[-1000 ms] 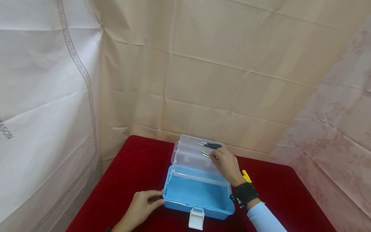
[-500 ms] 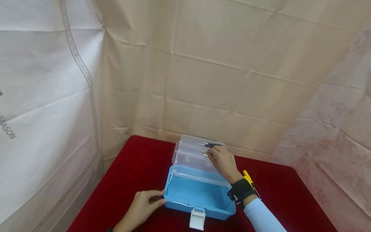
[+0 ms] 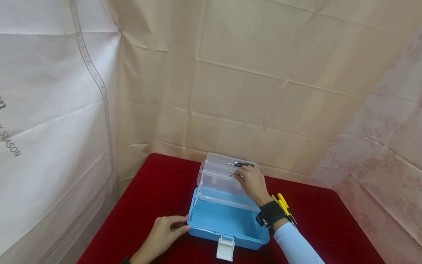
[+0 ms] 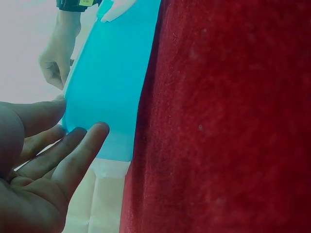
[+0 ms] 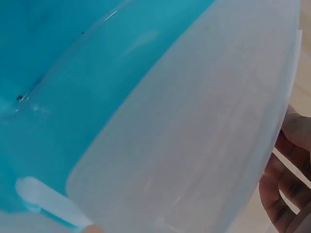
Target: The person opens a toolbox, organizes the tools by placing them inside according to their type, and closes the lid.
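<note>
A light-blue box (image 3: 227, 239) stands with its hinged clear lid (image 3: 215, 179) tipped back. At its front left corner my left hand (image 3: 161, 233) touches the rim and outer wall; in the left wrist view its fingers (image 4: 80, 158) are fairly straight. My right hand (image 3: 252, 183) is over the lid, pinching slim gold-coloured pieces (image 3: 231, 171), largely hidden behind its fingers. Two dark-handled thin tools (image 3: 243, 164), like small screwdrivers, lie on the lid just beyond that hand. In the right wrist view only some curled fingers (image 5: 286, 179) show, past the lid edge.
A white latch (image 3: 225, 249) hangs open at the box front. Yellow-handled tools (image 3: 284, 203) lie right of the box, partly behind my right wrist. The red cloth-covered table (image 3: 165, 190) ends against beige sheeting (image 3: 230, 91).
My right hand has shifted slightly left and up over the lid, and less of the gold pieces shows. More of the yellow tools is visible. My left hand stays on the box corner.
</note>
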{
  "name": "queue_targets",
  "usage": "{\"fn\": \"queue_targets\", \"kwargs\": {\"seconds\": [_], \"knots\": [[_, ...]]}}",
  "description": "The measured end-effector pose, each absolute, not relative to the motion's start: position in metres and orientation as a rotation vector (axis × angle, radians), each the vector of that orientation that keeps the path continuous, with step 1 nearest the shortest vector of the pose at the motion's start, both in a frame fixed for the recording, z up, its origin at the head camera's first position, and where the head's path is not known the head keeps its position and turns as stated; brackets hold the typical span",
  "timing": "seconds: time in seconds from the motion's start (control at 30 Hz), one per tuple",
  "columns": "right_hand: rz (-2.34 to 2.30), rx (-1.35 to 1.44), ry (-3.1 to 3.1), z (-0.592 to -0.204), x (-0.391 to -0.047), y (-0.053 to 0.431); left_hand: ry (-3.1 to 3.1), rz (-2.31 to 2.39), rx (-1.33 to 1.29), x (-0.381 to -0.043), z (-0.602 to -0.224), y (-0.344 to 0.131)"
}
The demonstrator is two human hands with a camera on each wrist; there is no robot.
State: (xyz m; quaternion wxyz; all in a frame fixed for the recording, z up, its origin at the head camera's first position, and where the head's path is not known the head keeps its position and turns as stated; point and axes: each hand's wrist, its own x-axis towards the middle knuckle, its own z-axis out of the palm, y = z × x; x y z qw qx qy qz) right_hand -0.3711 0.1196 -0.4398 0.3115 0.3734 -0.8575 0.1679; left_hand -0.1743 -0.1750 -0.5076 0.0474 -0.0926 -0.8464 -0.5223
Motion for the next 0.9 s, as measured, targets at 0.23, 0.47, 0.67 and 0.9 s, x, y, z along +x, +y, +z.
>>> {"fn": "queue_targets", "kwargs": {"seconds": [0.23,0.47,0.67,0.9], "knots": [[0.488,0.959,-2.283,-0.442,-0.368,0.122,-2.589,-1.590,-0.294,-0.174,-0.509,-0.175],[0.565,0.878,-2.302,-0.438,-0.355,0.136,-2.594,-1.569,-0.298,-0.171,-0.508,-0.178],[0.689,0.568,-2.356,-0.436,-0.350,0.181,-2.558,-1.533,-0.323,-0.168,-0.509,-0.179],[0.634,0.234,-2.749,-0.467,-0.349,0.265,-2.535,-1.505,-0.333,-0.168,-0.512,-0.178]]}}
